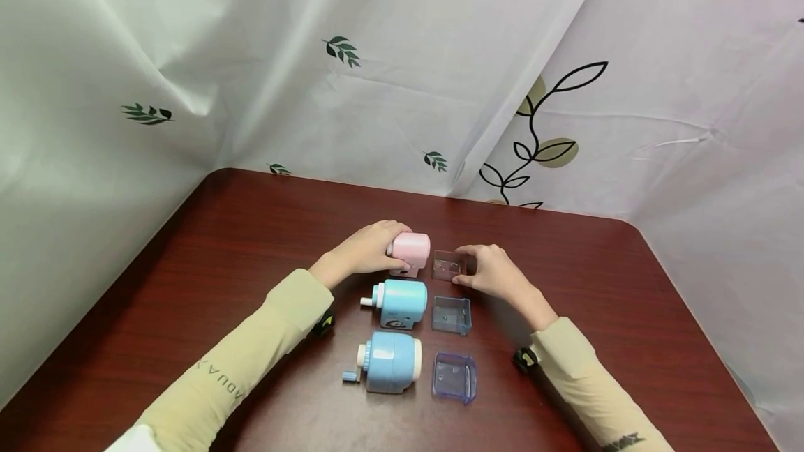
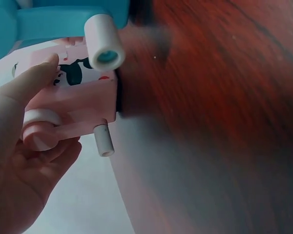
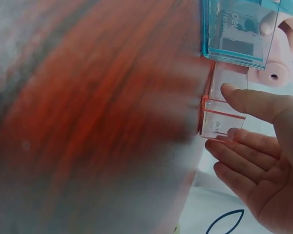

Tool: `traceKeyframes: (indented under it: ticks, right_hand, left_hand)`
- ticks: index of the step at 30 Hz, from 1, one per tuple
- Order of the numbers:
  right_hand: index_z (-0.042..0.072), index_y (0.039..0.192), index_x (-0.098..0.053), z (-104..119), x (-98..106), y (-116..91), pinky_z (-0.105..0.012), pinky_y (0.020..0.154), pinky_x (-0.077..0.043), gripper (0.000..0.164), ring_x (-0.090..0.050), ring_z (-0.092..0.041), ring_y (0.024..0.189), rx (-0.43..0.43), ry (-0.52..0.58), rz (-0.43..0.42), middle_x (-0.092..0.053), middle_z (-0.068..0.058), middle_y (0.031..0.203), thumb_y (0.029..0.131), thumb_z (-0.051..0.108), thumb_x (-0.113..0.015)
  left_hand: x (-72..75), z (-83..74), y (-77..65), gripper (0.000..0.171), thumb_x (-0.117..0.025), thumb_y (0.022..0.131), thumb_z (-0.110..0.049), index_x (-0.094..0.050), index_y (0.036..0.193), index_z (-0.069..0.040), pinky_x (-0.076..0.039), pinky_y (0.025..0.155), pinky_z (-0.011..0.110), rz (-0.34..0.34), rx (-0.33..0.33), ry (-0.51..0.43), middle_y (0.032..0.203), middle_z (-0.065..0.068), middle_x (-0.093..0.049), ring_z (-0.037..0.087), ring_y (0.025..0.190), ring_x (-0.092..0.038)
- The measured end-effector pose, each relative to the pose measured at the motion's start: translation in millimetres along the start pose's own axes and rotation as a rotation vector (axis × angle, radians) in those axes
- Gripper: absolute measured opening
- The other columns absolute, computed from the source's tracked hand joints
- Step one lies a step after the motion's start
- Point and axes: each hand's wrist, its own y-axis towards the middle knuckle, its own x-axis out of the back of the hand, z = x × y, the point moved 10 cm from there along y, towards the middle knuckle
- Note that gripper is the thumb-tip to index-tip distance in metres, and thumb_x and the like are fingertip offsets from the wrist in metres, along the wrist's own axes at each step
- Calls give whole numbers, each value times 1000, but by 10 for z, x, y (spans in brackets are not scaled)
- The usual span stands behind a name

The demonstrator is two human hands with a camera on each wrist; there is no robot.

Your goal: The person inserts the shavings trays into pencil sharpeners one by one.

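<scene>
My left hand (image 1: pixel 370 248) grips a pink crank pencil sharpener (image 1: pixel 412 248) at the far end of a row, thumb on its printed front in the left wrist view. Its small crank handle (image 2: pixel 103 140) sticks out beneath. Beside it, on the right, lies a clear pink shavings drawer (image 1: pixel 444 267). My right hand (image 1: pixel 497 272) holds that drawer by its outer end, thumb on the near side and fingers on the far side. The drawer sits apart from the sharpener.
Nearer stand a turquoise sharpener (image 1: pixel 405 295) and a larger blue sharpener (image 1: pixel 391 363), cranks to the left. To their right lie a clear blue drawer (image 1: pixel 451 316) and a clear purple-blue drawer (image 1: pixel 453 377). White patterned curtains (image 1: pixel 377 103) border the dark red table (image 1: pixel 283 208).
</scene>
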Motion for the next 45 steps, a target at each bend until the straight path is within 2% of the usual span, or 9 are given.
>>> traceKeyframes:
  ticks: [14, 23, 34, 45]
  right_hand:
    - [7, 108, -63, -21, 24, 9, -27, 52, -38, 48, -45, -11, 55, 7, 12, -19, -61, -1, 75, 68, 28, -78]
    - [7, 107, -63, 6, 29, 12, -27, 54, -40, 46, -47, -11, 58, 19, 20, -25, -65, -4, 82, 68, 28, -78]
    - [8, 106, -63, 7, 27, 6, -27, 52, -39, 46, -46, -10, 56, 16, 28, -28, -63, -3, 77, 68, 28, -78]
    - [7, 105, -64, -5, 24, 15, -27, 51, -39, 45, -46, -10, 55, 25, 16, -32, -59, 1, 69, 67, 28, -78]
  left_hand:
    - [-22, 52, 11, 54, -71, 75, -36, -53, 118, -9, -47, 77, 34, -23, 10, -42, 107, 5, -58, 14, 90, -51]
    - [-61, 102, 9, 52, -71, 75, -35, -52, 118, -11, -46, 76, 32, -30, 4, -64, 105, 3, -58, 12, 87, -51]
    - [-66, 78, -5, 53, -73, 74, -31, -51, 117, -7, -47, 75, 34, -63, -11, -57, 104, 7, -60, 16, 86, -53]
    - [-91, 78, 12, 53, -73, 75, -29, -51, 117, -7, -47, 75, 33, -51, -1, -64, 104, 8, -59, 16, 85, -53]
